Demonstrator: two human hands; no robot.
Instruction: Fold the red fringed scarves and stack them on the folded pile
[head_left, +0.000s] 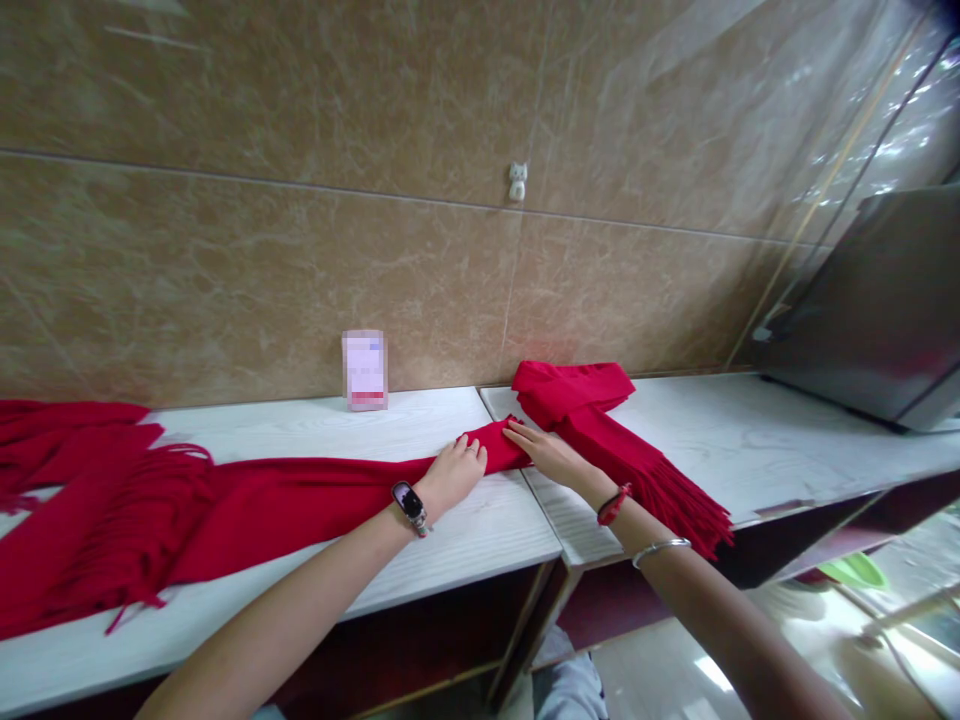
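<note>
A long red scarf [300,500] stretches along the white countertop, narrowing toward my hands. My left hand [454,472] is on top of its narrowed part, fingers bent and closed over the cloth. Close to its right-hand end, my right hand [553,456] lies with fingers stretched out on the cloth; the thumb is hard to make out. Just beyond that hand is a second red scarf [574,390], folded over itself with its fringe hanging at the counter's front edge. More red fringed cloth [71,440] is heaped at the far left.
A phone-like device [365,370] with a blurred screen leans against the tiled wall. The white countertop [442,545] has a seam between two sections and open shelving below. A grey metal appliance [870,300] stands at right. A green basin [855,570] is lower right.
</note>
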